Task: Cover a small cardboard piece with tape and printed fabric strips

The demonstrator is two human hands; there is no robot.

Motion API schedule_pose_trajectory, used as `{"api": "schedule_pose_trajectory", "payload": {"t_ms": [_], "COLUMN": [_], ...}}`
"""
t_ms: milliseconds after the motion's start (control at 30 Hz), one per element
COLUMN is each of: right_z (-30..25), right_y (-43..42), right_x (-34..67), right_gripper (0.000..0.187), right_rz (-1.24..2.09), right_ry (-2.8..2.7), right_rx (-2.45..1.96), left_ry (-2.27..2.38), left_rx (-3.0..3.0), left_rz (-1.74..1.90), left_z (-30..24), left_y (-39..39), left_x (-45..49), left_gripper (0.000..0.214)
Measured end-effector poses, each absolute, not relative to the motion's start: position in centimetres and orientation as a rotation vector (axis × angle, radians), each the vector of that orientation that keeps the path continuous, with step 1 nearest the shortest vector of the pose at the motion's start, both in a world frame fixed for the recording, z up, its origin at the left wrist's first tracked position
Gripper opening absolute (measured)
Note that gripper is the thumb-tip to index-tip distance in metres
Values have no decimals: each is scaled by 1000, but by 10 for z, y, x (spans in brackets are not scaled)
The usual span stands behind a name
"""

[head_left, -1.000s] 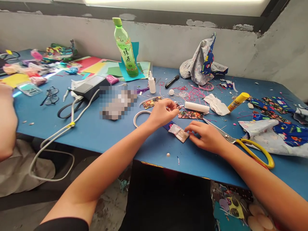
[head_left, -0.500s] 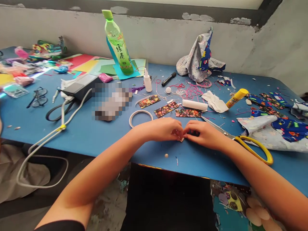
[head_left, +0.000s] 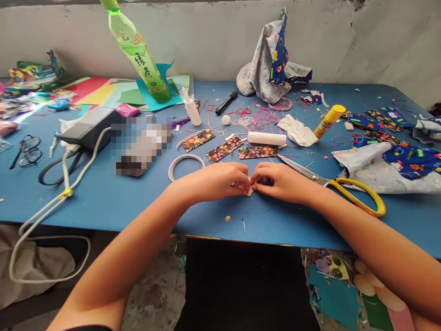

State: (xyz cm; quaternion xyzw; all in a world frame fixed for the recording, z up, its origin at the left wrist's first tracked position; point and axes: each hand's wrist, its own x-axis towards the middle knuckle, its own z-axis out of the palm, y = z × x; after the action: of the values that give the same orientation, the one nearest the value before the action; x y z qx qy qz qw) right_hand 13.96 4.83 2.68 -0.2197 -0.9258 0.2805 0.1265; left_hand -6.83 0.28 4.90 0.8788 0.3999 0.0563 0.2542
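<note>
My left hand (head_left: 220,180) and my right hand (head_left: 280,182) rest together on the blue table (head_left: 131,202) near its front edge. Both are closed, fingertips meeting on a small folded fabric piece (head_left: 250,191), mostly hidden under the fingers. Just beyond the hands lie three dark floral fabric strips (head_left: 223,148) and a white ring (head_left: 185,164). Yellow-handled scissors (head_left: 347,195) lie right beside my right wrist, blades pointing left.
A green tea bottle (head_left: 139,57), a small white glue bottle (head_left: 191,108), a black marker (head_left: 226,102), a yellow glue stick (head_left: 326,120), a white roll (head_left: 266,138), pink thread scraps, patterned cloth (head_left: 396,165), glasses (head_left: 25,151), a power adapter with cable (head_left: 86,131) and coloured paper (head_left: 103,92) crowd the table.
My left hand came back from the floral strips to the small fabric piece and closed on it beside my right hand. The view tilted down and shifted right.
</note>
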Motion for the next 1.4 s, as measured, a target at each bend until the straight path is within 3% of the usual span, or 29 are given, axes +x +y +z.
{"api": "schedule_pose_trajectory", "payload": {"t_ms": [800, 1400], "right_z": [28, 25], "right_y": [49, 51], "right_x": [138, 137], "right_gripper": [12, 7], "right_rz": [826, 776], "right_ry": [-2696, -2697], "right_rx": [-657, -662], "left_ry": [1007, 1310], "left_rx": [2254, 2279], "left_rz": [198, 217], "left_z": [46, 40], "left_y": [6, 12], "left_x": [-72, -61], "left_gripper": [18, 8]}}
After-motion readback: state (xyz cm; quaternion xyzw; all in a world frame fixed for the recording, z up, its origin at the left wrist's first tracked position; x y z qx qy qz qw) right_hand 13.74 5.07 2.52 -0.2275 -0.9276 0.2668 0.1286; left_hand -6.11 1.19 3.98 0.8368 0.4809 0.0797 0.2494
